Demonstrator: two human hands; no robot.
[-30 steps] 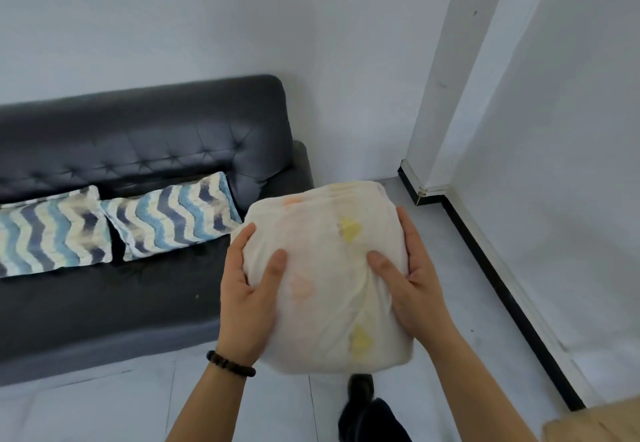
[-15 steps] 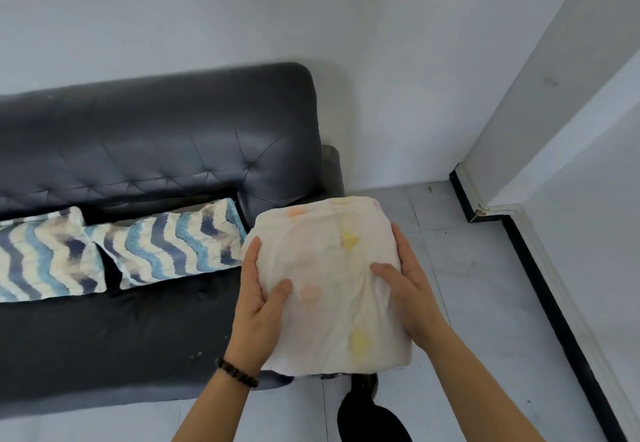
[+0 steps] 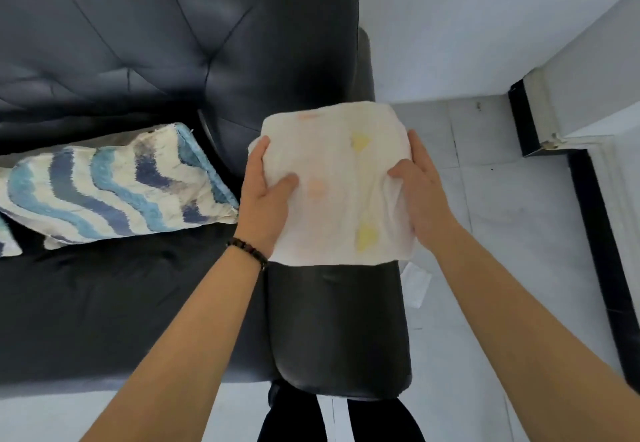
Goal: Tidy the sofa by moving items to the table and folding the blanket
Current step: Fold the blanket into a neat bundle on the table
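A folded white blanket (image 3: 337, 182) with pale yellow and orange patches is over the black sofa's right armrest (image 3: 337, 324). My left hand (image 3: 265, 195) grips its left side, thumb on top and fingers wrapped over the far edge. My right hand (image 3: 417, 188) grips its right side the same way. Whether the blanket rests on the armrest or hovers just above it I cannot tell. The black tufted sofa (image 3: 138, 43) fills the left and top of the view.
A blue, navy and white wave-striped cushion (image 3: 117, 188) leans against the sofa back, left of the blanket. A scrap of white paper (image 3: 417, 285) lies on the grey tiled floor beside the armrest. A white wall corner with black skirting (image 3: 588, 216) stands at the right.
I have stepped up to the sofa and carried the folded blanket forward, from in front of the seat to over the right armrest. Both hands keep the same grip.
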